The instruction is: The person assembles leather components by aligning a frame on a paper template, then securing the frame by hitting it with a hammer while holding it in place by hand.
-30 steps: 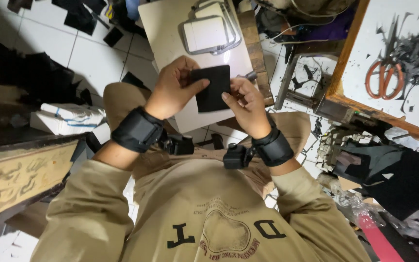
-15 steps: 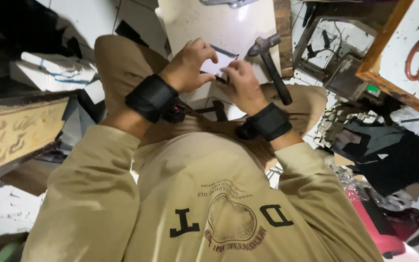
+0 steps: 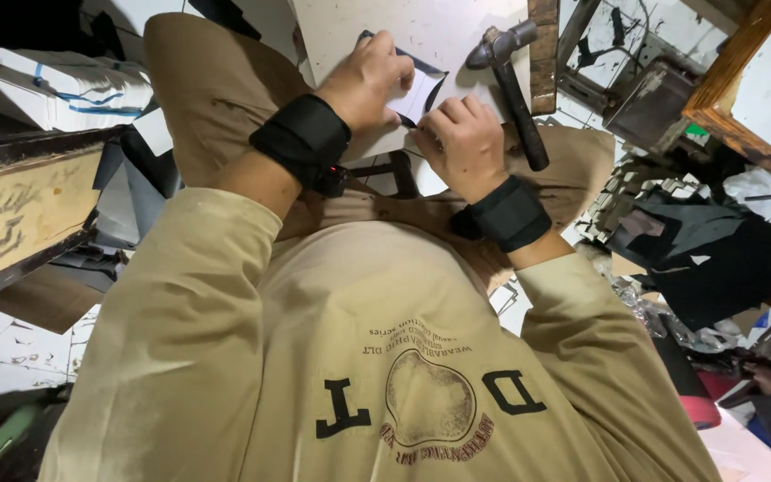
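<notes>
Both my hands rest on a small flat piece [image 3: 417, 92], white inside with black edges, lying on a pale work board [image 3: 457, 31] over my lap. My left hand [image 3: 363, 82] presses the piece's left part with fingers curled over it. My right hand [image 3: 461, 143] pinches its lower right edge. Black straps wrap both wrists. A hammer [image 3: 515, 85] with a dark handle lies on the board just right of my right hand, head pointing away from me.
A stack of white boxes [image 3: 64, 89] sits at the left beside a worn wooden bench edge [image 3: 20, 214]. Black material scraps [image 3: 716, 250] and clutter lie on the floor at the right. A wooden-framed table corner [image 3: 733, 107] stands at the upper right.
The view has dropped toward my chest. The piece was held up in the air as a black square; now it lies on the board, white side up, under both hands.
</notes>
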